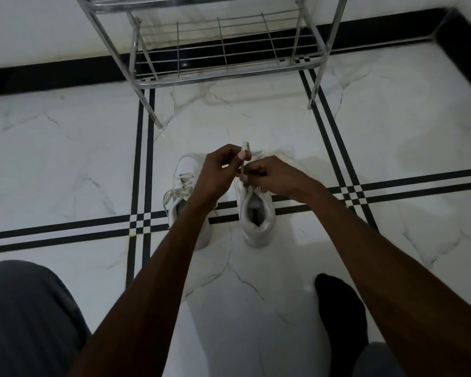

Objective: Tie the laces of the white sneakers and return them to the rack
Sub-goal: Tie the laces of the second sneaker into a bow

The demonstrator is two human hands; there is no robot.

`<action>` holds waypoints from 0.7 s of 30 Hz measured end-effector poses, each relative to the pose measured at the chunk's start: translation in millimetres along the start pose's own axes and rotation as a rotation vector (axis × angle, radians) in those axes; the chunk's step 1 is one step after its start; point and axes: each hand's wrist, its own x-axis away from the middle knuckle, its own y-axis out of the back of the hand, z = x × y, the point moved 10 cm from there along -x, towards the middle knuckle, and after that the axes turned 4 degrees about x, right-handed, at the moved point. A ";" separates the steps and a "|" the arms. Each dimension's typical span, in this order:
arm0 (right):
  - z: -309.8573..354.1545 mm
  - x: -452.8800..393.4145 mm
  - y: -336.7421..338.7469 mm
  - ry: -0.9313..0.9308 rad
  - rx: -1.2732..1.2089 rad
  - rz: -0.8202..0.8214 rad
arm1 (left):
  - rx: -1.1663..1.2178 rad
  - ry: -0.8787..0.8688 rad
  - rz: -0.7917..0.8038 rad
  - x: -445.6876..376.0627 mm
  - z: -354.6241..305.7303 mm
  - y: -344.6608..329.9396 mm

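Lace-tying on right sneaker (256, 213), loop stage.
Left hand (218, 170) pinching lace (244, 148), right hand (272, 175) closed on other end; next, tighten knot, then left sneaker (184, 183) at 9 o'clock.

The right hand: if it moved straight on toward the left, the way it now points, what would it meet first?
Most likely the left hand, which is just beside the right hand above the right sneaker; both pinch the lace. Depth between them is unclear.
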 end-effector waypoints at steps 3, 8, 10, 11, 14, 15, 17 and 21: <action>7.1 0.2 17.2 0.065 0.077 -0.086 | 0.039 0.086 0.076 3.5 12.0 -10.4; 9.3 0.2 27.0 0.107 0.231 -0.116 | 0.005 0.209 0.073 11.1 35.8 -16.0; 10.5 -1.1 33.9 0.124 0.317 -0.173 | 0.011 0.223 0.064 9.2 37.5 -17.7; 10.8 -1.4 38.3 0.137 0.344 -0.222 | 0.021 0.248 0.050 8.2 40.8 -18.1; 10.8 1.4 46.9 0.179 0.351 -0.374 | 0.040 0.277 0.021 8.3 46.3 -19.6; 10.0 2.8 48.9 0.185 0.327 -0.409 | 0.021 0.256 0.028 9.3 45.0 -20.7; 3.3 3.2 52.9 0.157 0.200 -0.434 | -0.064 0.215 0.030 10.6 42.1 -19.8; -14.0 2.0 55.6 0.060 -0.092 -0.396 | -0.463 0.100 -0.020 3.0 44.9 -3.4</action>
